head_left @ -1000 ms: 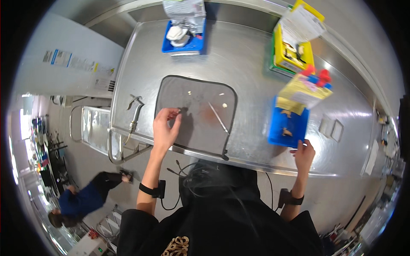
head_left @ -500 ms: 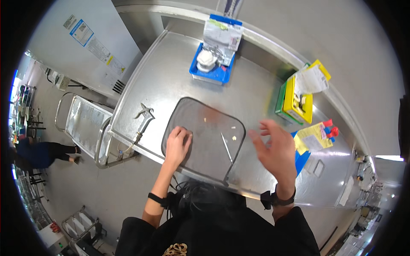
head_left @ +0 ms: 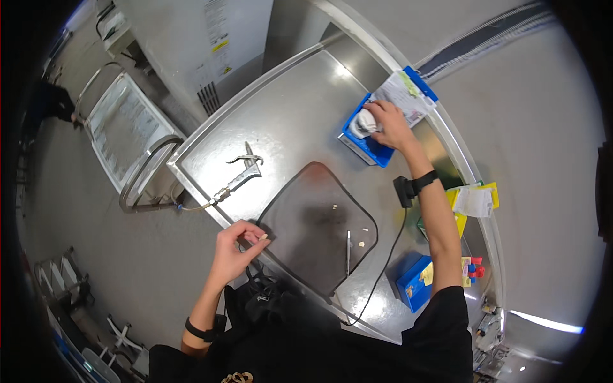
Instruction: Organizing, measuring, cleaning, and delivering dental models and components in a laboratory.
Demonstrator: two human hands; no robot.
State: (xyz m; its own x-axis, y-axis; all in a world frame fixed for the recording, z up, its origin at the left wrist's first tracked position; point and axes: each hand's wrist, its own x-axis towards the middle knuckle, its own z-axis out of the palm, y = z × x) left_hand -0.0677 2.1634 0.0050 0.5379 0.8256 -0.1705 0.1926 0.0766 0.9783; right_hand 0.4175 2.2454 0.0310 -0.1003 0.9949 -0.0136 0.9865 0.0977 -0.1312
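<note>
My right hand (head_left: 394,127) reaches to the far side of the table, into a blue bin (head_left: 358,148). Its fingers and thumb are curled around a white rounded object (head_left: 364,122) that sits in the bin; the lower part is hidden. At the near left edge of the dark mesh-like mat (head_left: 306,236), my left hand (head_left: 235,250) pinches a small pale piece (head_left: 263,237) between thumb and fingertips. On the mat lie a few similar small pale bits (head_left: 361,244) and a slim silver pen-like tool (head_left: 348,250).
A metal air blow gun (head_left: 246,175) with a hose lies left of the mat. To the right stand a yellow bin (head_left: 461,222) and another blue bin (head_left: 414,286) with papers. A black cable (head_left: 387,271) hangs from my right wrist. Beyond the table's left edge is a metal cart (head_left: 128,131).
My right hand has moved from right of the mat to the far blue bin and the white object. My left hand has left the mat's surface, now holding a pale piece. The view has turned.
</note>
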